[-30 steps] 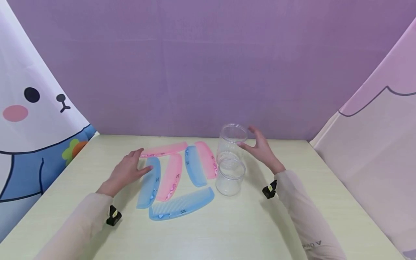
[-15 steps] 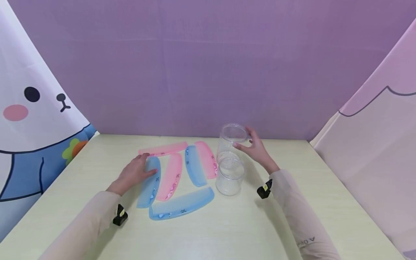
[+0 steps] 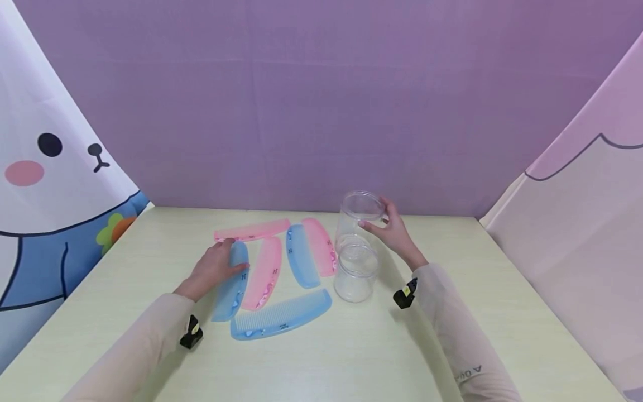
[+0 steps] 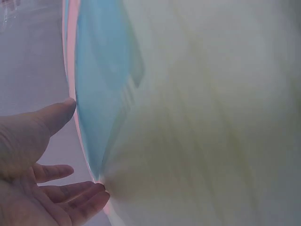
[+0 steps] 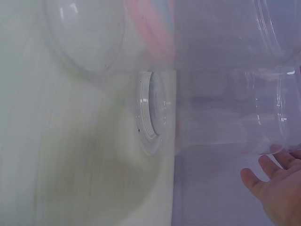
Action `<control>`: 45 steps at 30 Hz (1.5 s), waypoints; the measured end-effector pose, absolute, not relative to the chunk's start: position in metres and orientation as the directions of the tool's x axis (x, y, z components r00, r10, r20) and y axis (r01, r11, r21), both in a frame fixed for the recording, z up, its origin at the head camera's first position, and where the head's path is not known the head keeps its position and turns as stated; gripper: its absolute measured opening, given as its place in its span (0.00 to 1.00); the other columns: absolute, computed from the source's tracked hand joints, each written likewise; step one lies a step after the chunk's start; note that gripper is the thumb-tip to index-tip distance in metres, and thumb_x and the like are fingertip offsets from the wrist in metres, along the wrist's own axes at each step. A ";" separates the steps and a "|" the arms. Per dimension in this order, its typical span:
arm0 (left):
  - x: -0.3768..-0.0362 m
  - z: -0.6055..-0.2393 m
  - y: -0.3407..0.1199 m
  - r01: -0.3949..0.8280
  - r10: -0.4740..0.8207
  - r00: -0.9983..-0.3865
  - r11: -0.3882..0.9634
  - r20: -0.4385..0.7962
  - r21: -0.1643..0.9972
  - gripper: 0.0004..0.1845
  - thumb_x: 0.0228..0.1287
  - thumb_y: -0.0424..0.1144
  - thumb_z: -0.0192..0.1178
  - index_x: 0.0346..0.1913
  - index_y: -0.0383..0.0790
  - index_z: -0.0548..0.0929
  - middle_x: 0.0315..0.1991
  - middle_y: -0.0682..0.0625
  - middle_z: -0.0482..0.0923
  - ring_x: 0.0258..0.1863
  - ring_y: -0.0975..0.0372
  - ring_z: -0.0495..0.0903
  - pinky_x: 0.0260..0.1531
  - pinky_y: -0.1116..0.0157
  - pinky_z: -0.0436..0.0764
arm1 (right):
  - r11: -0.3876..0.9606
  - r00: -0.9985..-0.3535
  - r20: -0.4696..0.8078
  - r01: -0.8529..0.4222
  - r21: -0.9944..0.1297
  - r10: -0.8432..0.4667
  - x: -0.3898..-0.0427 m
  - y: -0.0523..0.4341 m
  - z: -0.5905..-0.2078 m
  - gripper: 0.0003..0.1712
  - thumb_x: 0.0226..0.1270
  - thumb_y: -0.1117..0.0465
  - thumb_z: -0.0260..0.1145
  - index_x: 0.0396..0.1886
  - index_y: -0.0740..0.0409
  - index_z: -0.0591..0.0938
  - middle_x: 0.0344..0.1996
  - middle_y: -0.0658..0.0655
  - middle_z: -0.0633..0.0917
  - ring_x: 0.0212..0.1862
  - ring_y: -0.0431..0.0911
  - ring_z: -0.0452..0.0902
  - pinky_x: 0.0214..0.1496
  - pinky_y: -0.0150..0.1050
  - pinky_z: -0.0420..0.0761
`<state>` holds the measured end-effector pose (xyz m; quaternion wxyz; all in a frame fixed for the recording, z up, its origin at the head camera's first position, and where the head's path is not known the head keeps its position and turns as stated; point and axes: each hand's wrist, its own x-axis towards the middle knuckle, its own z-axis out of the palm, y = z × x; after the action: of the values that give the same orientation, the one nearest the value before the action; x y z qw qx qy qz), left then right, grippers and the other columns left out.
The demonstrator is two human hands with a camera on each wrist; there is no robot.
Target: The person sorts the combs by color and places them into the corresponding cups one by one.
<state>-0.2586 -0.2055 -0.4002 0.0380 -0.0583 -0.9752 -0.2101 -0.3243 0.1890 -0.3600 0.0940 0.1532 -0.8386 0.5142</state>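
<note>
Several combs lie flat on the table in the head view. My left hand [image 3: 213, 265] lies over the leftmost blue comb [image 3: 236, 290], fingertips at its far end and thumb on its right edge. In the left wrist view the thumb [image 4: 59, 115] and fingers [image 4: 80, 200] are spread apart along this blue comb [image 4: 101, 52]. Two clear jars stand upright to the right of the combs. My right hand [image 3: 397, 231] holds the far jar [image 3: 351, 220] near its rim, thumb in front and fingers behind. The near jar [image 3: 355, 285] stands free, overlapping the far one.
A pink comb [image 3: 253, 230] lies at the back, another pink comb [image 3: 264, 273] next to the held side, and a blue comb [image 3: 281, 315] across the front. A blue comb [image 3: 302, 257] and a pink comb [image 3: 320, 245] lie beside the jars. A purple cloth [image 3: 311, 111] hangs behind the table.
My left hand has moved right onto the leftmost blue comb. My right hand has moved left and its thumb and fingers have closed in on the far jar. Combs and jars stay put.
</note>
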 end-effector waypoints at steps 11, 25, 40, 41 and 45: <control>-0.262 -0.403 -0.202 0.109 0.072 -0.993 0.880 0.096 0.463 0.40 0.52 0.44 0.66 0.60 0.22 0.61 0.53 0.26 0.69 0.51 0.38 0.71 0.49 0.44 0.74 | 0.389 -0.937 0.312 -0.349 -0.853 -0.157 -0.326 0.189 -0.365 0.50 0.56 0.57 0.68 0.70 0.62 0.48 0.68 0.65 0.58 0.69 0.56 0.53 0.67 0.56 0.59; -0.266 -0.402 -0.202 0.032 0.010 -0.999 0.833 0.044 0.552 0.42 0.47 0.43 0.69 0.61 0.25 0.61 0.56 0.27 0.67 0.54 0.37 0.70 0.51 0.43 0.72 | 0.388 -0.942 0.298 -0.335 -0.859 -0.154 -0.327 0.189 -0.367 0.49 0.57 0.56 0.67 0.70 0.59 0.48 0.67 0.63 0.60 0.68 0.55 0.56 0.66 0.54 0.61; -0.270 -0.402 -0.204 0.030 0.006 -0.999 0.807 0.042 0.589 0.41 0.45 0.45 0.71 0.59 0.27 0.65 0.56 0.28 0.67 0.53 0.39 0.70 0.51 0.44 0.72 | 0.347 -0.954 0.249 -0.293 -0.891 -0.165 -0.315 0.184 -0.353 0.49 0.57 0.60 0.66 0.70 0.61 0.46 0.67 0.65 0.59 0.67 0.60 0.55 0.66 0.56 0.59; -0.270 -0.402 -0.204 0.032 0.008 -0.999 0.806 0.043 0.590 0.41 0.45 0.44 0.71 0.59 0.27 0.65 0.56 0.28 0.67 0.54 0.39 0.69 0.52 0.44 0.72 | 0.343 -0.954 0.248 -0.292 -0.893 -0.167 -0.312 0.183 -0.350 0.49 0.57 0.60 0.66 0.70 0.62 0.46 0.67 0.66 0.58 0.67 0.61 0.55 0.66 0.57 0.59; -0.271 -0.403 -0.204 0.040 0.012 -0.999 0.806 0.050 0.591 0.41 0.44 0.43 0.71 0.59 0.26 0.66 0.56 0.29 0.67 0.54 0.40 0.68 0.54 0.45 0.71 | 0.342 -0.956 0.241 -0.285 -0.896 -0.164 -0.306 0.180 -0.345 0.48 0.58 0.62 0.65 0.70 0.64 0.46 0.67 0.68 0.57 0.67 0.63 0.55 0.66 0.57 0.59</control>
<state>-0.2712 -0.2035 -0.4029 0.0219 -0.0137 -0.9500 -0.3112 -0.3063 0.1803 -0.3446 0.0541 0.1372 -0.8173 0.5570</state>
